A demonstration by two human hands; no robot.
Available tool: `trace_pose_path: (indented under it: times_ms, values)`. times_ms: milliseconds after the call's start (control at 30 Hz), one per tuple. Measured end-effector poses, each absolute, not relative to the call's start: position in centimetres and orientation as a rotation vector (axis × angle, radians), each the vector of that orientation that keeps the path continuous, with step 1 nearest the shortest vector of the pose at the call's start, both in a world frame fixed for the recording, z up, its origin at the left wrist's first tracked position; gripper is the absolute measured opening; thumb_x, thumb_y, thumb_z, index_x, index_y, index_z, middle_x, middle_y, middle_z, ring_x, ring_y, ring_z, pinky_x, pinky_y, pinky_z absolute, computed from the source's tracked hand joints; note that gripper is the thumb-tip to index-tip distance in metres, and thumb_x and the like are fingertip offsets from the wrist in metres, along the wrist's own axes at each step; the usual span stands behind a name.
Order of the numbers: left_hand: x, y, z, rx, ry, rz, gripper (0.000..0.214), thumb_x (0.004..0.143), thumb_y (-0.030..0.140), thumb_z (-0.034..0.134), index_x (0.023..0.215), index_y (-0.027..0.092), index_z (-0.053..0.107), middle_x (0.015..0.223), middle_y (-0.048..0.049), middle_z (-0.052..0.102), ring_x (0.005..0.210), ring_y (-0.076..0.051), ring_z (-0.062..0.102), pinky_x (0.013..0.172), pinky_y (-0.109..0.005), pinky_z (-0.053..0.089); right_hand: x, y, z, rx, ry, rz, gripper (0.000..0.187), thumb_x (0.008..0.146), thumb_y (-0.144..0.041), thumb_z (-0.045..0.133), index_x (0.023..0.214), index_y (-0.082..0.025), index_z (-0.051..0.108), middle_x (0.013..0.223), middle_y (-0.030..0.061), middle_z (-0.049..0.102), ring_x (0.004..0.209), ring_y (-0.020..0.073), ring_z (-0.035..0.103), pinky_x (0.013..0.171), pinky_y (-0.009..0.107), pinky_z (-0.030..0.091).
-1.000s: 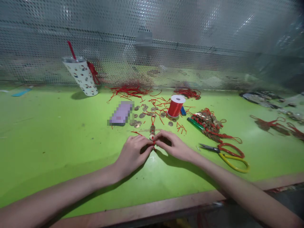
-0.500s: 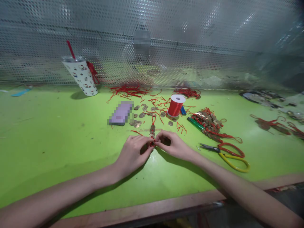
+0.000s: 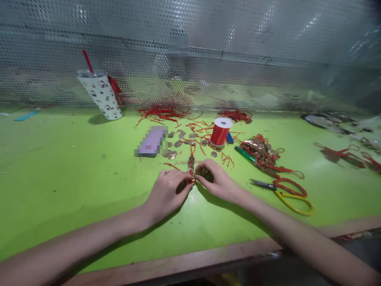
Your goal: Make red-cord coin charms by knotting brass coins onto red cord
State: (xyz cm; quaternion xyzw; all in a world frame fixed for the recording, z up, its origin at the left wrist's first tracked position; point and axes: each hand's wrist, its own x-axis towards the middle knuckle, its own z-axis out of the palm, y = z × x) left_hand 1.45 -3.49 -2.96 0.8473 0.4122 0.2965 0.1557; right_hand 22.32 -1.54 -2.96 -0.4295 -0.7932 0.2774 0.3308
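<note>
A string of brass coins (image 3: 191, 162) tied with red cord lies on the green table, its looped end pointing away from me. My left hand (image 3: 171, 188) pinches the near end of this coin string between thumb and forefinger. From the other side, my right hand (image 3: 216, 180) has thumb and fingertips closed at the same spot, on the red cord (image 3: 194, 181). The fingertips of both hands nearly meet and partly hide the knot there. Loose brass coins (image 3: 178, 143) are scattered just beyond my hands.
A red cord spool (image 3: 220, 133) stands behind my right hand. To the right lie finished coin strings (image 3: 260, 153), a green lighter (image 3: 245, 155) and scissors (image 3: 275, 187). A phone (image 3: 151, 141) and a tumbler with straw (image 3: 102, 95) are at left. Perforated metal (image 3: 143, 71) closes the back.
My right hand has shifted slightly up, and its fingers have curled a little differently. The red cord at the fingertips now shows as a small loop. My left hand stays almost still.
</note>
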Motion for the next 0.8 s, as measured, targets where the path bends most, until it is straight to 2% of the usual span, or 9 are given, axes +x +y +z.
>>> trace_pose_path:
  times_ms: [133, 333, 533, 800]
  values:
    - [1.5, -3.5, -3.0, 2.418, 1.174, 0.861, 0.002, 0.094, 0.019, 0.067, 0.095, 0.019, 0.067, 0.089, -0.0006, 0.076, 0.081, -0.021, 0.068, 0.077, -0.036, 0.040, 22.3, -1.6, -2.7, -1.141, -2.151, 0.720, 0.005, 0.094, -0.019, 0.063, 0.090, -0.020, 0.061, 0.093, 0.0055, 0.067, 0.094, 0.0228, 0.057, 0.086, 0.038, 0.045]
    - [1.4, -3.5, -3.0, 2.414, 1.177, 0.869, 0.001, 0.093, 0.020, 0.068, 0.094, 0.020, 0.067, 0.087, -0.0003, 0.076, 0.080, -0.020, 0.068, 0.078, -0.037, 0.040, 22.3, -1.3, -2.7, -1.157, -2.075, 0.836, 0.008, 0.089, -0.014, 0.064, 0.084, -0.019, 0.061, 0.087, 0.0036, 0.066, 0.088, 0.0206, 0.058, 0.081, 0.035, 0.045]
    - [1.4, -3.6, -2.9, 2.446, 1.119, 0.885, 0.003, 0.093, 0.016, 0.066, 0.092, 0.019, 0.066, 0.087, 0.0000, 0.075, 0.082, -0.020, 0.068, 0.079, -0.036, 0.040, 22.3, -1.2, -3.1, -1.188, -2.020, 0.757, 0.004, 0.091, -0.021, 0.059, 0.088, -0.019, 0.059, 0.091, 0.0057, 0.064, 0.087, 0.0211, 0.057, 0.078, 0.035, 0.045]
    - [1.5, -4.0, -3.0, 2.654, 0.829, 0.908, 0.011, 0.099, 0.015, 0.057, 0.093, 0.017, 0.066, 0.088, -0.0042, 0.073, 0.081, -0.019, 0.063, 0.076, -0.033, 0.046, 22.4, -1.0, -3.5, -1.201, -2.020, 0.681, 0.005, 0.091, -0.020, 0.057, 0.087, -0.021, 0.054, 0.089, 0.0050, 0.062, 0.085, 0.0208, 0.056, 0.078, 0.034, 0.044]
